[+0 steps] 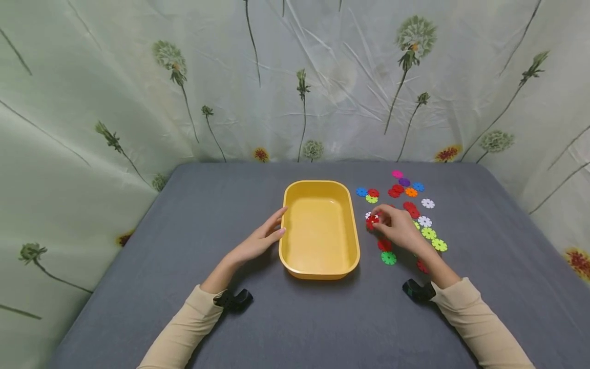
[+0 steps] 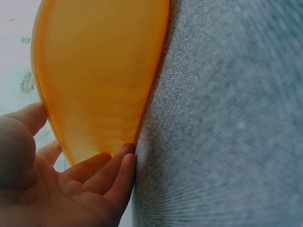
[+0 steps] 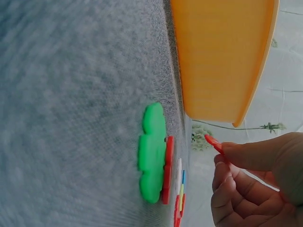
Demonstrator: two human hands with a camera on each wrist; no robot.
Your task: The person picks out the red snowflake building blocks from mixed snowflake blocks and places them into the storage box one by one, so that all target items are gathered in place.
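Observation:
A yellow plastic tub [image 1: 318, 275] stands on the grey cloth, nothing inside it. My left hand [image 1: 260, 240] is at the tub's left side, its thumb at the rim and its extended fingers against the outer wall [image 2: 102, 90]. Between thumb and fingertips, my right hand [image 1: 400, 227] pinches a red notched plastic disc [image 1: 372, 221] just right of the tub. In the right wrist view this disc [image 3: 214, 142] appears edge-on, raised off the cloth. Below that hand lie a green disc [image 1: 388, 258] and a red disc [image 1: 384, 245].
Several loose discs spread over the table's right side, among them white [image 1: 427, 203], orange [image 1: 411, 192], purple [image 1: 404, 182] and yellow-green [image 1: 439, 245] ones. A flower-printed curtain [image 1: 341, 102] hangs behind the table. Each wrist wears a black camera mount [image 1: 237, 301].

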